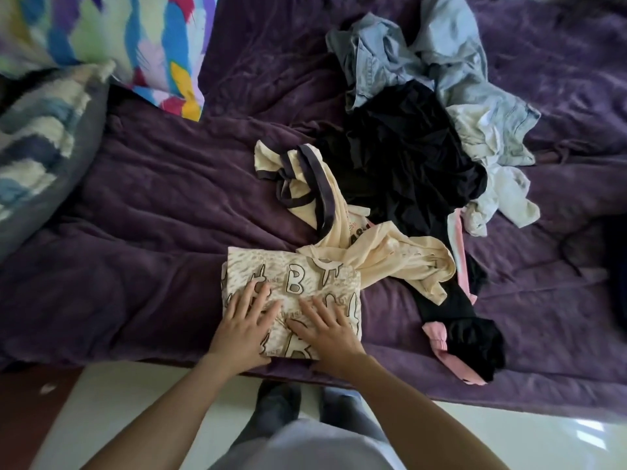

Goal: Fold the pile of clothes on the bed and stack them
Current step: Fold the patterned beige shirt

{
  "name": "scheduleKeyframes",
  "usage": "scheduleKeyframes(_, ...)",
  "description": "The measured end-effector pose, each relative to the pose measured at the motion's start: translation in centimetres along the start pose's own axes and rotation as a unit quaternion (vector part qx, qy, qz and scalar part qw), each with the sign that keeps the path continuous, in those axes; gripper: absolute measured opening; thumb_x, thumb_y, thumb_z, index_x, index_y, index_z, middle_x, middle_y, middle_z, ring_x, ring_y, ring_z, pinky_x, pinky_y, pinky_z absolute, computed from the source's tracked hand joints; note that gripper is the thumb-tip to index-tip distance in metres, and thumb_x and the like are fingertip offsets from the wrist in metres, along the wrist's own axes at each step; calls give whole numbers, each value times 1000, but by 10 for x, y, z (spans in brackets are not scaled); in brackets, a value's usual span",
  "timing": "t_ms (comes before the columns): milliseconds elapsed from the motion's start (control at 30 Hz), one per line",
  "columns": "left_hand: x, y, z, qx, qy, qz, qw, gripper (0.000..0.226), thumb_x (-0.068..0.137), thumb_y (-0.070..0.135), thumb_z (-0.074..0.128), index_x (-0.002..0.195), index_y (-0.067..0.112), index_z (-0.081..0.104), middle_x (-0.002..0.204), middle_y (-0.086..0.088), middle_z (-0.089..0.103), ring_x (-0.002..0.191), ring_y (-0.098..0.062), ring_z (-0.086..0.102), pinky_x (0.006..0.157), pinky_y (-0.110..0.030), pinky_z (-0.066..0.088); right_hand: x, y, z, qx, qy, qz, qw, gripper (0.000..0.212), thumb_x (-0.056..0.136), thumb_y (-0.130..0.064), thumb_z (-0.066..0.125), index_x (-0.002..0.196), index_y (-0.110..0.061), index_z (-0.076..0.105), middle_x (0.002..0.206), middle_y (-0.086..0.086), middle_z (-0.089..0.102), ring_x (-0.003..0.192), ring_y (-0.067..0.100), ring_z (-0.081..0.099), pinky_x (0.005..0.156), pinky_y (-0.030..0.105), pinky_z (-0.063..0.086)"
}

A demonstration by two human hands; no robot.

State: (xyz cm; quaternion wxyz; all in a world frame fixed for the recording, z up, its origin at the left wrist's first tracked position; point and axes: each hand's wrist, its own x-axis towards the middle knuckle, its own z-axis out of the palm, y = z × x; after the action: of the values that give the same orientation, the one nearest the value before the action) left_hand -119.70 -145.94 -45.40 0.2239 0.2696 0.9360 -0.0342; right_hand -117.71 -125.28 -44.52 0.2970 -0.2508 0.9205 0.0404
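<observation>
A folded beige garment with large printed letters (298, 279) lies at the near edge of the bed. My left hand (242, 325) and my right hand (327, 329) press flat on its near half, fingers straight and spread. Behind and to the right sprawls the unfolded pile: a cream top with dark trim (305, 178), another cream piece (400, 259) overlapping the folded garment's far right corner, a black garment (407, 157), a pink and black piece (468, 344), pale denim clothes (434, 59) and a whitish item (502, 191).
The purple bedspread (152, 212) covers the bed. Patterned pillows (44, 130) and a colourful cushion (163, 45) lie at the left. A white floor (135, 401) runs below the bed's edge, with my legs and feet (278, 401) on it.
</observation>
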Motion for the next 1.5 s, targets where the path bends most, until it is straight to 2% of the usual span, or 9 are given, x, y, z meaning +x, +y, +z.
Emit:
scheduleKeyframes(100, 14, -8, -16, -24, -30, -4, 999, 135, 22, 78, 73, 136, 16, 36, 144, -22, 36, 138, -42, 21, 102, -56, 34, 0, 1, 6, 4, 72, 17, 997, 122, 23, -53, 87, 132, -33, 36, 133, 12, 55, 122, 28, 53, 94, 51, 44)
scheduleKeyframes(233, 30, -20, -28, -51, -100, -5, 994, 120, 64, 68, 67, 149, 25, -7, 156, -8, -19, 143, -32, -14, 116, -49, 0, -3, 14, 5, -4, 111, 21, 994, 118, 28, -62, 83, 132, -33, 36, 135, 14, 52, 125, 31, 49, 94, 54, 42)
scheduleKeyframes(433, 55, -38, -34, -136, -111, -24, 984, 114, 68, 63, 68, 149, 27, -4, 158, -2, -9, 146, -20, -5, 118, -42, 7, -9, 16, 2, -38, 153, 42, 987, 127, 36, -36, 91, 142, -30, 21, 140, 14, 33, 128, 32, 42, 87, 59, 45)
scheduleKeyframes(600, 65, -45, -44, -168, -148, -42, 974, 120, 65, 57, 74, 150, 26, -4, 158, -1, -7, 146, -18, -5, 118, -41, 7, 6, 27, -17, -13, 180, 34, 983, 103, 32, -19, 89, 126, -30, 51, 115, 13, 60, 106, 32, 60, 62, 47, 55)
scheduleKeyframes(733, 31, -16, -40, -69, 92, 0, 993, 131, 46, 68, 78, 147, 18, 12, 152, -21, 20, 138, -39, 24, 108, -57, 23, -5, 54, -41, 24, 302, 23, 953, 53, 64, -5, 47, 106, -26, 72, 82, 6, 67, 75, 25, 68, 35, 21, 45)
scheduleKeyframes(933, 23, 42, -34, -103, 164, -9, 981, 129, 38, 30, 93, 142, 27, 18, 129, -30, 49, 106, -47, 58, 76, -55, 49, -52, 85, -66, 36, 300, 51, 952, 64, 40, -1, 78, 101, -22, 73, 71, 3, 61, 61, 23, 63, 32, 17, 35)
scheduleKeyframes(1100, 70, 85, -97, -109, 358, 110, 921, 38, 97, 16, 31, 133, 9, 37, 84, -13, 69, 61, -30, 66, 37, -31, 48, -121, 129, -61, 23, 324, 92, 941, 68, 34, -1, 84, 97, -24, 74, 69, -1, 59, 59, 21, 61, 30, 18, 39)
scheduleKeyframes(1267, 104, 173, -166, -60, 418, 209, 882, 42, 82, 9, 48, 123, 16, 45, 85, -7, 69, 71, -31, 68, 49, -37, 55, -228, 191, -52, -20, 418, 152, 895, 45, 62, -19, 51, 102, -26, 73, 83, -5, 56, 74, 16, 57, 36, 17, 40)
scheduleKeyframes(1500, 123, 346, -244, -8, 524, 306, 795, 48, 71, 4, 53, 117, 17, 50, 79, -4, 66, 62, -23, 63, 44, -30, 50, -392, 273, -23, -73, 486, 238, 838, 56, 55, -14, 78, 109, -26, 68, 90, 3, 65, 89, 17, 47, 39, 18, 45)
